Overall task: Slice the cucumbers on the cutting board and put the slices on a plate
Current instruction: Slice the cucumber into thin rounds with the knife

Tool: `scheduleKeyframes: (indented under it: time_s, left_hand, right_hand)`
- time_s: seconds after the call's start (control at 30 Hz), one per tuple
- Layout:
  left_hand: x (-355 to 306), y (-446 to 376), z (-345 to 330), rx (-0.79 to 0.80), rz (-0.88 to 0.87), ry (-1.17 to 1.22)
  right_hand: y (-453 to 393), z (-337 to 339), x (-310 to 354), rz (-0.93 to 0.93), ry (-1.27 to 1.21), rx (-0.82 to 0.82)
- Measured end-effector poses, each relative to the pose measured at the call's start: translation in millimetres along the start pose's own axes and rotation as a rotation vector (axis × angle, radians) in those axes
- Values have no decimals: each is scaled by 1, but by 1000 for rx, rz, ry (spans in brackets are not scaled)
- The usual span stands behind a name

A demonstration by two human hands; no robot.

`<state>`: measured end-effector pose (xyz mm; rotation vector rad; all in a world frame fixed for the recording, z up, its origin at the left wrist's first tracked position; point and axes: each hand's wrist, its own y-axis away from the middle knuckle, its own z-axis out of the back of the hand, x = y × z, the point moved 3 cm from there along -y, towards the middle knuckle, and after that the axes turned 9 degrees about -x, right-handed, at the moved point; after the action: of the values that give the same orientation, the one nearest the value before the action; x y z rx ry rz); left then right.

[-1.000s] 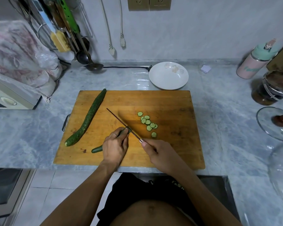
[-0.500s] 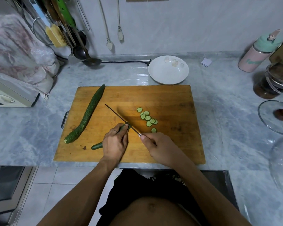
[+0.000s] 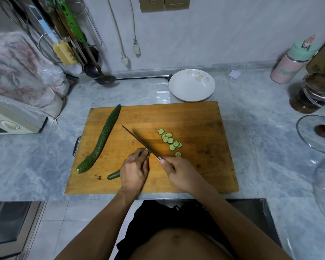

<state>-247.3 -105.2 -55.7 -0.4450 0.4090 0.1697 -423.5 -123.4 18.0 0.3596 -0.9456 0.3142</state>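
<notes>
A wooden cutting board point(image 3: 195, 119) lies on the grey marble counter. My left hand point(image 3: 134, 170) presses down a short cucumber piece point(image 3: 114, 175), whose dark tail sticks out at the hand's left. My right hand point(image 3: 180, 173) grips a knife point(image 3: 137, 138); the blade rests across the cucumber's cut end by my left fingertips. Several pale green slices point(image 3: 170, 140) lie in a line to the blade's right. A whole long cucumber point(image 3: 101, 139) lies diagonally on the board's left side. A white plate point(image 3: 191, 85) with nothing on it stands behind the board.
Utensils and a ladle point(image 3: 101, 76) hang at the back left above a cloth-covered appliance point(image 3: 17, 117). A pink bottle point(image 3: 293, 62), a dark jar point(image 3: 311, 92) and a glass lid point(image 3: 319, 134) stand at the right. A black cord point(image 3: 143, 78) runs along the wall.
The hands and knife stay at the cucumber's cut end with only slight motion of the blade. The view has shifted a little; the slices and whole cucumber have not moved.
</notes>
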Motion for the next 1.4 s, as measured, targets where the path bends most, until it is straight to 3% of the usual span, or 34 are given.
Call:
scheduleKeyframes:
  time_s: [0.8, 1.4]
  left_hand:
    - [1, -1, 2, 20, 43, 34]
    - [1, 3, 4, 37, -61, 72]
  right_hand:
    - [14, 13, 9, 9, -28, 29]
    - [0, 2, 5, -7, -5, 12]
